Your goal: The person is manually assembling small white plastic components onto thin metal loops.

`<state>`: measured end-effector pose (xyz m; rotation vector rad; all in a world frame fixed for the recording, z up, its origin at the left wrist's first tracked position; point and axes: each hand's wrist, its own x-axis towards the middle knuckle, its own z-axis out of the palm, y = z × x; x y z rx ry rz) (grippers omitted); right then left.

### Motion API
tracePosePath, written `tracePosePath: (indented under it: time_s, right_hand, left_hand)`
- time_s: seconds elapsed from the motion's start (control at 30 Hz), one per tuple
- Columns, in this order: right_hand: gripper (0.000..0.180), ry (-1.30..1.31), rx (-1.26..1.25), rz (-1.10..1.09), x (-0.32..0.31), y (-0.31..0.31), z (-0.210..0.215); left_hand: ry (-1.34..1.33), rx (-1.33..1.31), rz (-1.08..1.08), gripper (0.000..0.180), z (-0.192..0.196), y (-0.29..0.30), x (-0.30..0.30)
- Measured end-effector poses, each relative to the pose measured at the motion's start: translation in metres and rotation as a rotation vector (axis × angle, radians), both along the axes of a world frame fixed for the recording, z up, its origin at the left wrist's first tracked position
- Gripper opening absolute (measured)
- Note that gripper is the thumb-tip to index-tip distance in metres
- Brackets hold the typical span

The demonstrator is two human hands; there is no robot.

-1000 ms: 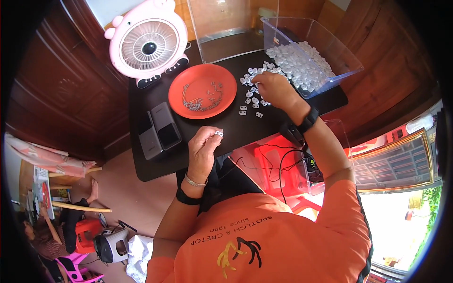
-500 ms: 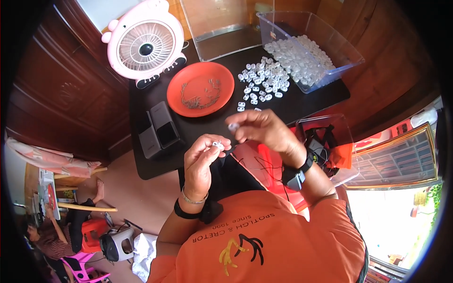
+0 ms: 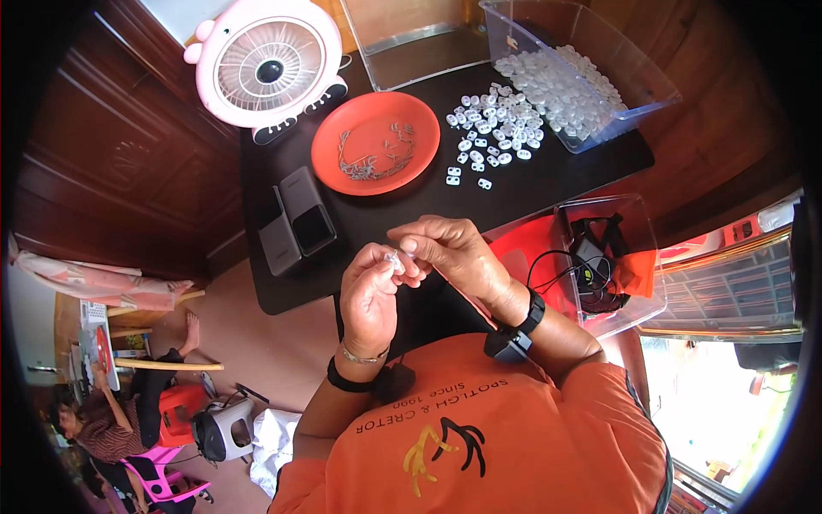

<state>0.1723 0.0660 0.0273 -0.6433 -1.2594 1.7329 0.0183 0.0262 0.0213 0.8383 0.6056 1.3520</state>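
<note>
Both hands meet in front of my chest, over the near edge of the black table [image 3: 548, 184]. My left hand [image 3: 370, 295] pinches a small clear plastic piece [image 3: 395, 257] between thumb and fingers. My right hand [image 3: 445, 250] closes its fingertips on the same piece from the right. A scatter of small white plastic pieces [image 3: 492, 137] lies on the table. Behind the scatter, a clear bin [image 3: 591, 73] holds many more. An orange plate [image 3: 377, 143] with small metal springs sits left of the scatter.
A pink desk fan [image 3: 267, 64] stands at the table's back left. A dark grey box [image 3: 295, 218] lies at the left edge. A clear box with cables [image 3: 612, 261] sits to my right. Another person [image 3: 111, 420] sits on the floor at lower left.
My right hand left the scatter of white pieces and came back to my chest, joining the left hand on the small clear piece. The left hand stayed roughly in place.
</note>
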Motion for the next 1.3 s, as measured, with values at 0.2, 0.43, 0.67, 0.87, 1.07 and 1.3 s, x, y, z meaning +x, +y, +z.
tracePosePath:
  time_s: [0.2,0.43,0.67,0.87,1.07,1.3]
  right_hand:
    - [0.028,-0.150,0.155,-0.085,0.001,-0.001,-0.003]
    - [0.015,0.029,-0.137,-0.026,0.019,0.007,0.000]
    - [0.017,-0.103,-0.079,-0.047,0.015,-0.002,0.000]
    - [0.018,-0.131,-0.077,-0.067,0.016,-0.003,0.005]
    - [0.018,-0.156,-0.041,-0.062,0.015,-0.004,0.001]
    - [0.018,-0.144,0.007,-0.067,0.015,-0.005,-0.001]
  left_hand:
    - [0.199,-0.052,0.105,0.019,0.005,-0.001,-0.003]
    - [0.535,-0.040,0.180,0.014,0.005,-0.008,-0.003]
    - [0.483,-0.077,0.154,0.016,0.004,-0.008,-0.001]
    - [0.490,-0.082,0.151,0.016,0.002,-0.008,-0.004]
    - [0.478,-0.077,0.147,0.016,0.000,-0.009,-0.003]
    - [0.481,-0.078,0.148,0.016,-0.001,-0.009,-0.003]
